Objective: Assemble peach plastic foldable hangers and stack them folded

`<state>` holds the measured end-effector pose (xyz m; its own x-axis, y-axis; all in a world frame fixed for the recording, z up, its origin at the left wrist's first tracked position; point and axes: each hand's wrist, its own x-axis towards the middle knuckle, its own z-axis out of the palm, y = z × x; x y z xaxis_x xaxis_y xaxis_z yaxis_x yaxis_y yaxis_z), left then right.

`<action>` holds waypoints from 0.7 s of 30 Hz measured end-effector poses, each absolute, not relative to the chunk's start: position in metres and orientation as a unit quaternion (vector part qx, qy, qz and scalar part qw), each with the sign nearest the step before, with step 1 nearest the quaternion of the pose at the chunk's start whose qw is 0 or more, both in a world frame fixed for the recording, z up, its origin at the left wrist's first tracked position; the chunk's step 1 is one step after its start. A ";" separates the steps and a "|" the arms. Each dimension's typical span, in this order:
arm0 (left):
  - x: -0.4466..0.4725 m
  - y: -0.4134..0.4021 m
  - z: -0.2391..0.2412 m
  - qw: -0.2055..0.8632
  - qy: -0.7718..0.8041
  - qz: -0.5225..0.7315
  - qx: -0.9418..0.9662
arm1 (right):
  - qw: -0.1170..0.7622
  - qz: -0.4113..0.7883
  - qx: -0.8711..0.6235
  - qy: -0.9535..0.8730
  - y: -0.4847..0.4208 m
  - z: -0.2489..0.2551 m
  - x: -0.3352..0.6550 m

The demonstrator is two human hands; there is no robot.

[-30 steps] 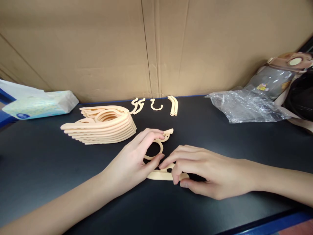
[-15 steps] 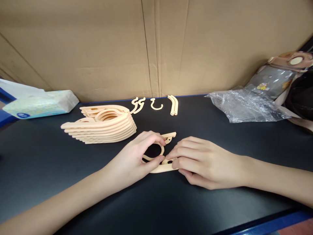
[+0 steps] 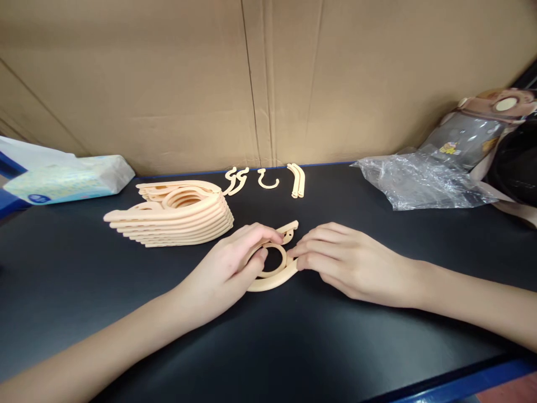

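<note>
Between my two hands, on the dark table, lies a cream plastic folding hanger (image 3: 274, 281) with a round hook at its middle. My left hand (image 3: 239, 258) is closed on its left side, thumb at the ring and fingers over the upper arm. On the right, my right hand (image 3: 344, 262) has its fingertips closed on the lower arm of the hanger; they cover that arm's end. Beyond my left hand stands a neat stack of folded hangers (image 3: 188, 218) of the same cream colour.
At the table's back edge lie two S-curved pieces (image 3: 237, 180), a loose hook (image 3: 267, 180) and a pair of slim arms (image 3: 297, 180). A tissue pack (image 3: 79, 178) is at far left. Crumpled clear plastic (image 3: 423, 179) and a bottle (image 3: 470, 131) stand right, before a cardboard wall (image 3: 168, 84).
My right hand has moved slightly up and away from me with the lower arm, turning the hanger. My left thumb has drawn back left across the ring.
</note>
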<state>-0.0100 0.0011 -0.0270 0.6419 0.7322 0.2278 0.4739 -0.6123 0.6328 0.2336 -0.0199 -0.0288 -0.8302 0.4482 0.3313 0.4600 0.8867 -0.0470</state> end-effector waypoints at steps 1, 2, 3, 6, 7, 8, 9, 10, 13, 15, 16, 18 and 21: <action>-0.010 0.001 -0.027 0.264 0.350 0.245 0.864 | 0.165 -0.024 -0.250 -0.954 -0.018 -0.029 0.235; -0.011 0.002 -0.028 0.261 0.349 0.250 0.865 | 0.164 -0.033 -0.265 -0.950 -0.015 -0.029 0.237; -0.011 0.002 -0.028 0.257 0.345 0.253 0.866 | 0.167 -0.046 -0.284 -0.943 -0.013 -0.029 0.239; -0.011 0.002 -0.030 0.231 0.326 0.257 0.880 | 0.192 -0.092 -0.364 -0.907 -0.006 -0.031 0.243; -0.011 0.002 -0.031 0.222 0.324 0.258 0.883 | 0.201 -0.104 -0.388 -0.894 -0.004 -0.031 0.244; -0.011 0.002 -0.031 0.214 0.324 0.258 0.885 | 0.211 -0.111 -0.405 -0.883 -0.004 -0.031 0.244; -0.011 0.001 -0.032 0.209 0.326 0.257 0.885 | 0.219 -0.109 -0.413 -0.877 -0.004 -0.031 0.244; -0.011 0.001 -0.032 0.206 0.328 0.256 0.886 | 0.226 -0.101 -0.413 -0.876 -0.004 -0.031 0.244; -0.012 0.000 -0.033 0.200 0.332 0.248 0.888 | 0.239 -0.065 -0.385 -0.889 -0.008 -0.030 0.241; -0.012 0.000 -0.034 0.191 0.336 0.245 0.889 | 0.241 -0.050 -0.371 -0.895 -0.010 -0.029 0.239; -0.012 0.000 -0.034 0.186 0.337 0.243 0.890 | 0.241 -0.045 -0.369 -0.897 -0.011 -0.028 0.238; -0.012 0.000 -0.035 0.177 0.339 0.240 0.892 | 0.238 -0.036 -0.370 -0.898 -0.011 -0.028 0.238; -0.011 -0.001 -0.035 0.169 0.336 0.233 0.897 | 0.229 -0.008 -0.354 -0.907 -0.011 -0.028 0.238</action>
<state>-0.0115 -0.0005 -0.0355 0.6652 0.6821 0.3037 0.5248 -0.7165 0.4596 0.2381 -0.0107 -0.0283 -0.6441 0.6387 0.4210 0.6456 0.7491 -0.1486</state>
